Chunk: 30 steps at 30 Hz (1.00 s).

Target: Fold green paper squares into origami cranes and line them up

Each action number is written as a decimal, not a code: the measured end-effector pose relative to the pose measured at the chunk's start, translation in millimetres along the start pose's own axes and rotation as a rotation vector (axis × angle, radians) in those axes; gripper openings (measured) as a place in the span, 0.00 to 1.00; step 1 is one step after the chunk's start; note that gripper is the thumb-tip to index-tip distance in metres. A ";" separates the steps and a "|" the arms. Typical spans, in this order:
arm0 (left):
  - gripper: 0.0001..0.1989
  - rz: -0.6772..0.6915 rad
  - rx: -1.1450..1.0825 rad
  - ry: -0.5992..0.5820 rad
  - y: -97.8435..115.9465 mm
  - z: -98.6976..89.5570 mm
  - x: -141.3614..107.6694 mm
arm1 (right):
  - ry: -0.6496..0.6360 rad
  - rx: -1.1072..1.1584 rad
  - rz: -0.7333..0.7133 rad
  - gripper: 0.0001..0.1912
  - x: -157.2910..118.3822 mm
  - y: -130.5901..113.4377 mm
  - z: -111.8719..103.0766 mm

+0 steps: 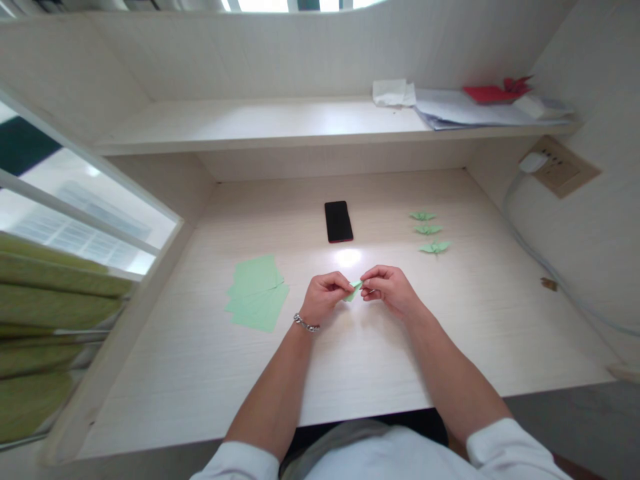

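A small folded piece of green paper (355, 291) is pinched between my two hands, just above the desk. My left hand (327, 293) grips its left side with thumb and fingers closed. On the other side, my right hand (389, 288) pinches the right edge of the same paper. Left of my hands lies a fanned pile of green paper sheets (257, 293). To the upper right, three folded green paper cranes (435, 248) sit in a column. Parts of the held paper are hidden by my fingers.
A black phone (339, 221) lies beyond my hands. The shelf (250, 120) above the desk holds white tissue (393, 93), papers (450, 110) and a red folded piece (493, 93). A white cable (535, 257) runs from the wall socket (565, 170) along the right side.
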State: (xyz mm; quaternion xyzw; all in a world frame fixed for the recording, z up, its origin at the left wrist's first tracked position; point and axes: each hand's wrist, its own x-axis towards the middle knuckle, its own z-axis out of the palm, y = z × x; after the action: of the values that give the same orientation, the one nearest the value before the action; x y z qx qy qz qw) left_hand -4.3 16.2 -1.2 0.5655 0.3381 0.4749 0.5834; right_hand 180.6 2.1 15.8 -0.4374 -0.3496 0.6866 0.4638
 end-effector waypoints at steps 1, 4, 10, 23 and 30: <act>0.02 -0.001 -0.005 0.000 0.4 0.1 0.0 | -0.008 0.006 0.002 0.10 -0.6 -0.8 0.0; 0.03 -0.013 0.002 0.009 1.6 1.0 0.0 | -0.042 0.014 0.021 0.12 -2.1 -3.7 0.2; 0.02 -0.059 0.068 -0.028 2.4 4.7 -1.0 | 0.011 -0.172 0.036 0.13 1.4 1.2 0.2; 0.06 -0.231 0.099 0.005 4.2 3.3 -0.6 | 0.036 -0.276 -0.034 0.17 6.7 11.2 -3.6; 0.06 -0.237 0.165 -0.019 3.1 3.3 -1.0 | -0.024 -0.354 -0.048 0.14 6.4 12.4 -5.7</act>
State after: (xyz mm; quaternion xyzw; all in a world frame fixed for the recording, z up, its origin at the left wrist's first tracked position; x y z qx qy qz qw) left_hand -2.1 13.8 2.1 0.5722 0.4348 0.3677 0.5902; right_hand 180.6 4.5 0.9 -0.4955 -0.4808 0.6083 0.3915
